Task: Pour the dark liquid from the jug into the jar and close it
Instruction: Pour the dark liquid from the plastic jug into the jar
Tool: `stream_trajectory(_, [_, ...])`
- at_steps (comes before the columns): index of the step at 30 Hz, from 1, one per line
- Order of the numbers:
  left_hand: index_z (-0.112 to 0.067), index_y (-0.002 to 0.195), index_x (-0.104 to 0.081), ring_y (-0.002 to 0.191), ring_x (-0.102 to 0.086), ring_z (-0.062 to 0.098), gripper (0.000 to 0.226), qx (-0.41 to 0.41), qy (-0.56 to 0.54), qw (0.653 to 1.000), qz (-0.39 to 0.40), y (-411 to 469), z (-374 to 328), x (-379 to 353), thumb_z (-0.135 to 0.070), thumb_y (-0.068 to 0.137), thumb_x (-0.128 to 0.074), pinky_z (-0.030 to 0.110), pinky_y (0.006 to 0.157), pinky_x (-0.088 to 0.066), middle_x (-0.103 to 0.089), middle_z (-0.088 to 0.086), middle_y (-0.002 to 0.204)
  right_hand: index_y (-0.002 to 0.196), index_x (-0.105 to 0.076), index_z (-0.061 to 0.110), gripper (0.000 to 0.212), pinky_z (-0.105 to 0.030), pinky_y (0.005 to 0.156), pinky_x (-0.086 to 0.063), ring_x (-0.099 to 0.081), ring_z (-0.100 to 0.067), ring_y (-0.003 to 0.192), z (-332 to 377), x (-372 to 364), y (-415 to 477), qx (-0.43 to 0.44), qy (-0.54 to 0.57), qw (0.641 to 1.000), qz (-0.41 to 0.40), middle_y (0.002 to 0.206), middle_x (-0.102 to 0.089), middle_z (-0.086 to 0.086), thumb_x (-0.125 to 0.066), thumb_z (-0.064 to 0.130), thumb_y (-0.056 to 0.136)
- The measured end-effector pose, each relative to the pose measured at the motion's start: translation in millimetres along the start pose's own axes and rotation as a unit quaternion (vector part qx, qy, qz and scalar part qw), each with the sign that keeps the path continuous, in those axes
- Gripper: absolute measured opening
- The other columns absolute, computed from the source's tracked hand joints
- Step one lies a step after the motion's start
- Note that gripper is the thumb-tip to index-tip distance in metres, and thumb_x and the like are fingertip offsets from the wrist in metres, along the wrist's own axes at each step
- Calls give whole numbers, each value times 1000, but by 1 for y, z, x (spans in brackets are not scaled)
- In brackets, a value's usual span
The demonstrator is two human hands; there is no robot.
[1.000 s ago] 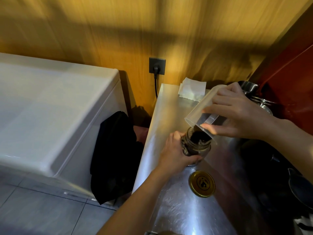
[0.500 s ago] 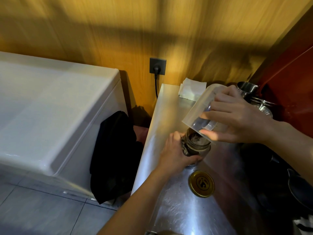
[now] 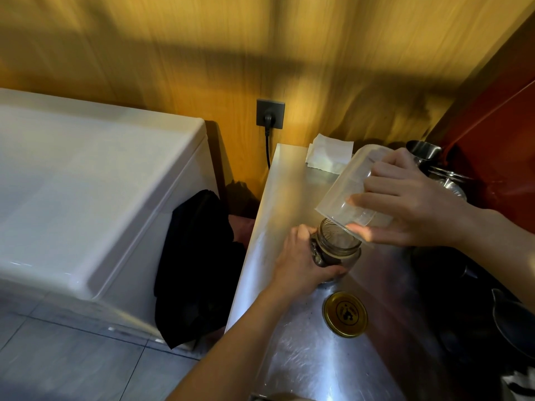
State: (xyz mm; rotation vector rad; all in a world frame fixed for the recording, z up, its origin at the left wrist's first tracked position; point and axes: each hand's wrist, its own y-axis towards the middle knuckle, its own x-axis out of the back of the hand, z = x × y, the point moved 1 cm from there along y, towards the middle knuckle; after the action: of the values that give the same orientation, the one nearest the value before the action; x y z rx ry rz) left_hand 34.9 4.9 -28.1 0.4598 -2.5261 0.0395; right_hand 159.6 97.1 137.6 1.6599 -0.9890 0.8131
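Head view: left hand fingers grasp the glass jar, fragile, heavier filled; right hand clasps the light, tipped jug; lid lies nearby on the desk.

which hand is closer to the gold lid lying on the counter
Left. The left hand grips the jar just beyond the lid; the right hand holds the tilted jug higher, farther back.
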Motion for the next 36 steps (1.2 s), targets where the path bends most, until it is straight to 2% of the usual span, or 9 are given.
stream_trajectory(10, [-27,111,-37,105,-39,10,71,5,3,1000,-3,1,0,0,-52,58,-77,30,85,-41,-42,-5,113,81,-68,2,30,-36,73,-32,-39,-20,70,0,-2,-4,8,2,1000,-7,62,-56,-7,-64,32,80])
stream_trajectory(15, [-25,110,-39,103,-39,10,71,4,3,1000,-3,0,-1,0,-52,57,-78,31,85,-42,-42,-4,111,81,-68,2,29,-36,73,-32,-40,-19,70,1,-2,-6,1,12,1000,-11,62,-55,-7,-66,31,79])
stream_trajectory(19, [-23,112,-40,104,-40,12,72,3,2,1000,-1,1,-2,1,-51,58,-78,32,85,-43,-43,-3,111,80,-68,2,28,-38,73,-35,-50,-25,63,1,-1,-8,10,-1,1000,-17,61,-55,-7,-67,31,79])
stream_trajectory(24, [-25,109,-39,102,-39,12,70,3,0,1000,-1,0,-2,1,-53,57,-77,33,83,-43,-42,-3,109,80,-68,2,26,-37,75,-34,-41,-20,69,3,-2,-9,12,-4,1000,-19,61,-56,-7,-71,28,76])
stream_trajectory(27, [-26,108,-38,101,-39,11,70,2,1,1000,-2,0,-2,1,-53,56,-77,32,83,-42,-42,-4,109,78,-67,2,30,-37,73,-33,-42,-21,65,3,0,-5,8,26,1000,-7,60,-53,-6,-63,32,81])
stream_trajectory(30, [-26,107,-39,101,-39,10,70,-1,-3,1000,-4,0,-1,1,-54,54,-76,31,83,-42,-42,-3,108,79,-67,2,30,-37,72,-32,-38,-19,67,1,2,-4,-2,27,999,-19,60,-52,-6,-64,32,81])
stream_trajectory(33, [-26,108,-39,103,-40,11,71,4,-2,1000,-1,0,-1,0,-54,55,-77,31,84,-42,-43,-3,110,79,-67,3,31,-39,72,-35,-42,-22,67,1,0,-7,3,26,1000,1,61,-52,-6,-62,33,82])
stream_trajectory(36, [-25,109,-39,104,-40,11,71,7,0,1000,0,0,-1,0,-53,55,-77,31,85,-42,-43,-3,111,82,-67,2,28,-39,73,-35,-43,-22,67,1,-3,-13,-5,13,1000,-19,61,-54,-6,-68,30,79])
